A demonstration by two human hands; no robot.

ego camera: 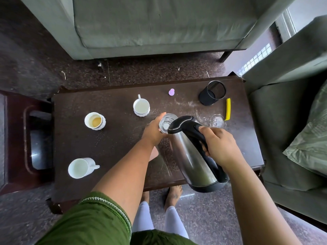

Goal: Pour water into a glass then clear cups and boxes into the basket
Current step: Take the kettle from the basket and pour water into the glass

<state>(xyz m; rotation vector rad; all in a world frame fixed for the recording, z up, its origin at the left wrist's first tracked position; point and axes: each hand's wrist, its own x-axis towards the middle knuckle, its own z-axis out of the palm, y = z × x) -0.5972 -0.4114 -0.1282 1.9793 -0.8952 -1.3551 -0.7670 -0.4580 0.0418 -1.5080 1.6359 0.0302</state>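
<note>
While tilted, kettle (192, 156) over glass (166, 123).

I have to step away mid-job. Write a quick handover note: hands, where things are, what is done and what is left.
Left hand holds the clear glass upright on the table. Right hand grips the steel kettle by its handle, tilted with the spout over the glass.
Three white cups stand on the table: far, middle left with brown dregs, near left. A second glass lies right of the kettle.
Done: kettle positioned. Whether water is flowing, cannot tell.
Left: finish pouring, clear the cups; no basket or boxes in view.
</note>
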